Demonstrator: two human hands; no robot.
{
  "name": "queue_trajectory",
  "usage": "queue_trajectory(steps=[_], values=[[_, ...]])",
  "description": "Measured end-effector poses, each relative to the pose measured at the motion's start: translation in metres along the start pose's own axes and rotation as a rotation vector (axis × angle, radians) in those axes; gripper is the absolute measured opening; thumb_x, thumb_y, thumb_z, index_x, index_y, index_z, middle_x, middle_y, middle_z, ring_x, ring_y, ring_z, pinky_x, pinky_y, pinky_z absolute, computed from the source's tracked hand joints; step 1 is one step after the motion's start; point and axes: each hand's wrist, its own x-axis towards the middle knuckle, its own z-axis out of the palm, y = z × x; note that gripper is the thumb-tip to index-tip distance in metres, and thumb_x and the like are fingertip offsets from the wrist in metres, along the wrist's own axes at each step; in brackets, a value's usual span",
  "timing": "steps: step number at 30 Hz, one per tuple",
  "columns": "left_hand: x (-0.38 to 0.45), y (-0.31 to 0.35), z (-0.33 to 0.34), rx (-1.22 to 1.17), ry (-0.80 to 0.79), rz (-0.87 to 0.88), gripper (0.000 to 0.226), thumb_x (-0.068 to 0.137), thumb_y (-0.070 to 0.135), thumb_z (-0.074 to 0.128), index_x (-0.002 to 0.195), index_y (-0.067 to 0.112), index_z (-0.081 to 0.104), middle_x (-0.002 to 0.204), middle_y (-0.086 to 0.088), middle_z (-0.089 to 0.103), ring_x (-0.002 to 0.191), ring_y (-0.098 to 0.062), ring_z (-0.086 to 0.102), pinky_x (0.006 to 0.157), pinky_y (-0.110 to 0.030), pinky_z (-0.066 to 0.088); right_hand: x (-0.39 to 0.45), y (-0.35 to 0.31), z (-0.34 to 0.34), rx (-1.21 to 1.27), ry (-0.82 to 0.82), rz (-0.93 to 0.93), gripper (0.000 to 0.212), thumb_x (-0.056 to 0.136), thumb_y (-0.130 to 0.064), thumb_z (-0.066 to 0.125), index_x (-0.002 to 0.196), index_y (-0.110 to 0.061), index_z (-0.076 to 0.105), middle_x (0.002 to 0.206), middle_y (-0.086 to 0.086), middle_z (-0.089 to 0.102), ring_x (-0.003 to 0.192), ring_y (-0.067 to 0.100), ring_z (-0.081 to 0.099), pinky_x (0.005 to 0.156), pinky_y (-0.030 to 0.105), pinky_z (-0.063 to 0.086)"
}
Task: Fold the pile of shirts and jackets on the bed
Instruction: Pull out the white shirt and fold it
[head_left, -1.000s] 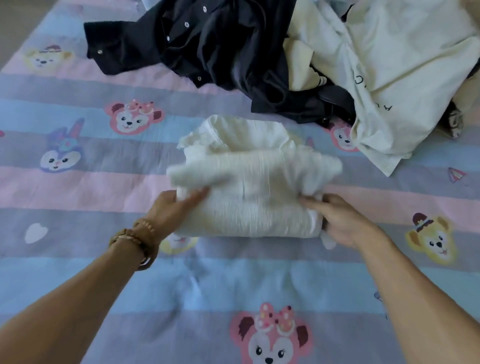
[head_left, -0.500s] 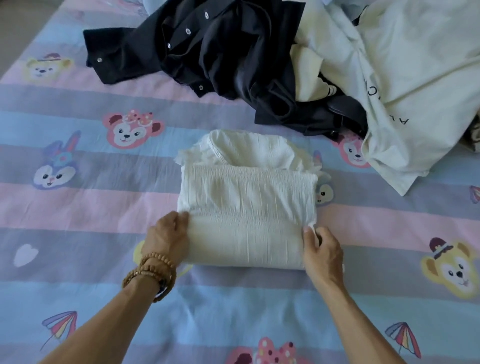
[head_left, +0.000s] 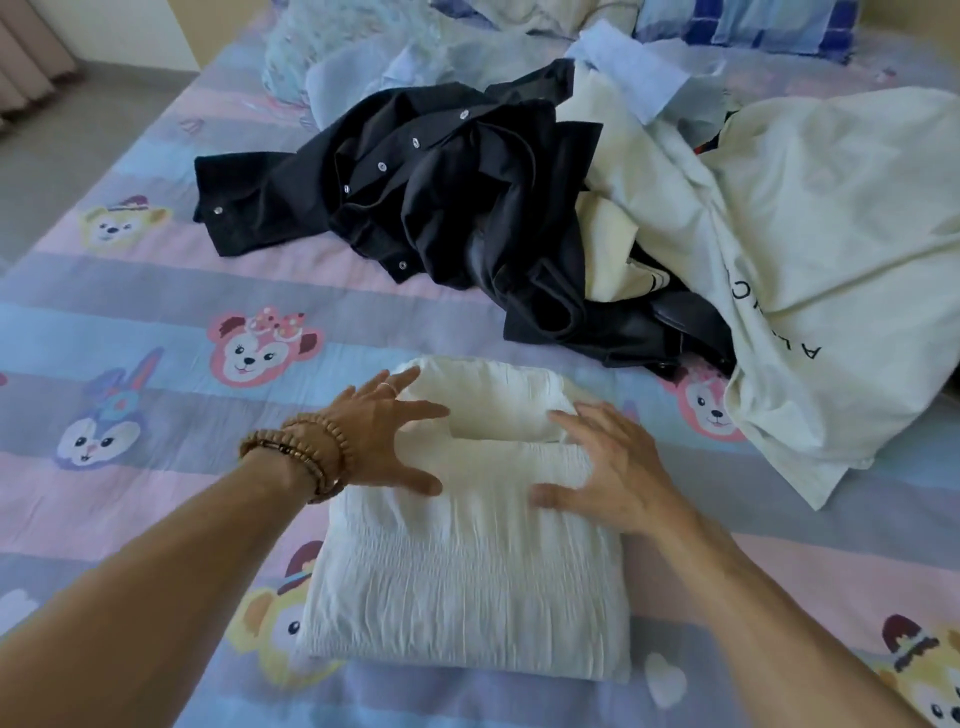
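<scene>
1. The left hand (head_left: 387, 434), beads at the wrist, lies flat with fingers spread on the left far part of the white shirt (head_left: 467, 561). It reads as pressing the fold down so the crinkled cloth does not spring open.
2. The white shirt sits as a compact folded packet on the sheet (head_left: 130, 322), nearest the person, its tucked collar end on the far side. Judged from this, its fold is done bar the smoothing.
3. The right hand (head_left: 613, 478) mirrors the other, fingers splayed and flat on the shirt's right far part, gripping nothing.
4. Beyond the shirt, a black jacket (head_left: 415, 197) with snap buttons lies crumpled and unfolded; likely the next piece.
5. Right of the shirt and just beside the jacket, a cream shirt (head_left: 831, 249) with dark lettering sprawls loose, overlapping the jacket's edge.
6. Further beyond the shirt, pale blue clothes (head_left: 634, 73) are heaped near the head of the bed.
7. The sheet is soft, striped pink, blue and lilac with cartoon animals. Far left of the shirt, grey floor (head_left: 78, 135) and a curtain edge show.
</scene>
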Motion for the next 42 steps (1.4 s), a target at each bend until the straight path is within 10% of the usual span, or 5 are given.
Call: queue_trajectory(steps=[7, 19, 24, 31, 42], values=[[0.026, -0.005, -0.001, 0.249, -0.278, -0.102, 0.124, 0.035, 0.087, 0.069, 0.142, 0.047, 0.021, 0.129, 0.002, 0.037, 0.115, -0.025, 0.052, 0.092, -0.043, 0.049, 0.033, -0.006, -0.021, -0.230, -0.379, -0.040, 0.111, 0.051, -0.090, 0.061, 0.143, -0.033, 0.037, 0.138, -0.008, 0.031, 0.128, 0.016, 0.030, 0.105, 0.037, 0.032], [-0.003, -0.019, -0.016, -0.327, -0.268, -0.109, 0.036, 0.050, 0.034, 0.088, 0.077, 0.026, 0.066, 0.078, 0.008, 0.069, 0.075, -0.014, 0.065, 0.062, -0.022, 0.049, 0.001, 0.000, -0.056, 0.425, -0.602, 0.172, 0.051, 0.056, -0.036, 0.084, 0.096, -0.009, 0.070, 0.094, 0.008, 0.072, 0.095, 0.028, 0.068, 0.078, 0.035, 0.052], [-0.013, -0.031, -0.002, -1.349, -0.184, -0.230, 0.051, 0.058, 0.013, 0.074, 0.107, 0.004, 0.066, 0.103, -0.018, 0.071, 0.097, -0.037, 0.067, 0.085, -0.045, 0.056, -0.010, 0.019, -0.063, 1.121, -0.489, 0.394, 0.066, 0.049, -0.020, 0.083, 0.113, -0.010, 0.068, 0.107, 0.016, 0.073, 0.097, 0.030, 0.070, 0.079, 0.037, 0.058], [-0.004, 0.004, 0.058, -1.124, 0.292, -0.715, 0.068, 0.073, 0.057, 0.072, 0.116, 0.010, 0.049, 0.107, -0.008, 0.061, 0.091, -0.028, 0.061, 0.078, -0.036, 0.051, -0.013, -0.009, 0.014, 0.889, 0.344, 0.832, 0.055, 0.081, -0.047, 0.073, 0.121, -0.019, 0.049, 0.108, -0.001, 0.059, 0.091, 0.019, 0.057, 0.076, 0.030, 0.042], [-0.051, 0.036, 0.050, -1.445, -0.047, -0.674, 0.050, 0.085, 0.050, 0.064, 0.103, 0.003, 0.070, 0.090, -0.020, 0.073, 0.083, -0.037, 0.069, 0.075, -0.044, 0.056, -0.090, -0.005, 0.001, 1.420, 0.117, 0.842, 0.021, 0.084, -0.016, 0.072, 0.102, -0.004, 0.073, 0.091, 0.016, 0.075, 0.084, 0.031, 0.073, 0.075, 0.037, 0.057]])
